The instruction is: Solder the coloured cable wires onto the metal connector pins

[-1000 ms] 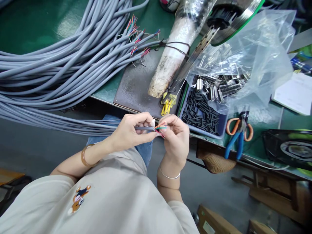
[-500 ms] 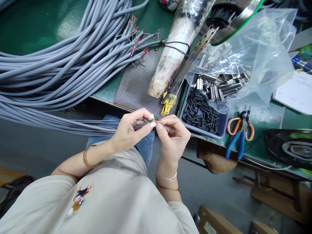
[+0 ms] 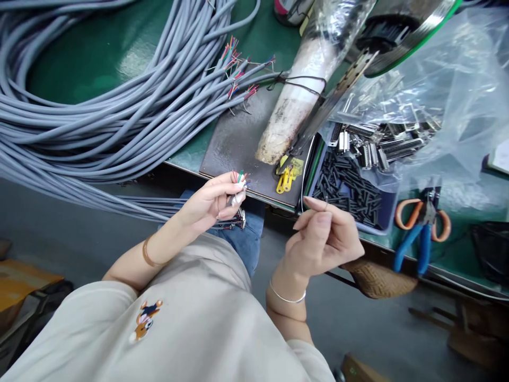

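Two hands that met at the cable end half a second ago are now well apart. The left hand (image 3: 210, 204) alone grips the grey cable (image 3: 233, 199) between thumb and fingers, with its coloured wires (image 3: 238, 176) fanned upward just near of the dark plate (image 3: 238, 143). The right hand (image 3: 324, 241) has moved right, to the near edge of the blue tray (image 3: 377, 229) of black tube pieces (image 3: 350, 185). Its thumb and forefinger are pinched together, but whether they hold anything cannot be told.
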{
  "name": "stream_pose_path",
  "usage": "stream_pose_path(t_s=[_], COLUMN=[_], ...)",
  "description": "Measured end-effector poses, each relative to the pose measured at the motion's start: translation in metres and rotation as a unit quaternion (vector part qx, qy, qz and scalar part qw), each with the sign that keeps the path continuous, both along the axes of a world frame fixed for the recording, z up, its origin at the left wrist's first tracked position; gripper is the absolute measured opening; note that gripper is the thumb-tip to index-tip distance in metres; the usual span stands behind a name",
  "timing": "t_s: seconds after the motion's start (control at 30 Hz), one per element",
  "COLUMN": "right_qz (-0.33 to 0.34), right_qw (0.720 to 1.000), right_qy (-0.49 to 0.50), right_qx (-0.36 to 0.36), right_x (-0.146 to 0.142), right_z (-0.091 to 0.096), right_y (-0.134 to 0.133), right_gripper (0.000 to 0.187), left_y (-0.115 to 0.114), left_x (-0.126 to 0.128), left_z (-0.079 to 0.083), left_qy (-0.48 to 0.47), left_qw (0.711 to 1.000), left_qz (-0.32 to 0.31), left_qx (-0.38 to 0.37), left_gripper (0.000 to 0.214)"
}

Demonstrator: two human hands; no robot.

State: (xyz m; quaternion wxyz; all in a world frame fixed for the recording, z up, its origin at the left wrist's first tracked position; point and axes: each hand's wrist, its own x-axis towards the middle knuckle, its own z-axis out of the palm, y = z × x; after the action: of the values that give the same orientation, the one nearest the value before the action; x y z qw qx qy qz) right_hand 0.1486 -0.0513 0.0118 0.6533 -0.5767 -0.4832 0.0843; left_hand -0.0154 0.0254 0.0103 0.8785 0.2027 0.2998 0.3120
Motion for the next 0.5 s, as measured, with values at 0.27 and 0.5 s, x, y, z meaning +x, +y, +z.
stream_pose_path(t_s=[0.27, 0.5], right_qz=[0.056, 0.107], right_qw=[0.985, 0.969], right_qy=[-0.145, -0.151], right_qx=[-0.076, -0.162], right_x=[-0.001, -0.001], right_z=[0.000, 0.000], right_y=[-0.002, -0.005], right_gripper=[0.024, 0.026], left_y=[-0.003, -0.016], left_x=[0.001, 0.010], left_z=[0.003, 0.003], left_qy=[0.002, 0.057], left_qw=[1.000, 0.993], left_qz=[-0.010, 0.004], left_qx=[-0.001, 0.101], left_gripper=[0.024, 0.034])
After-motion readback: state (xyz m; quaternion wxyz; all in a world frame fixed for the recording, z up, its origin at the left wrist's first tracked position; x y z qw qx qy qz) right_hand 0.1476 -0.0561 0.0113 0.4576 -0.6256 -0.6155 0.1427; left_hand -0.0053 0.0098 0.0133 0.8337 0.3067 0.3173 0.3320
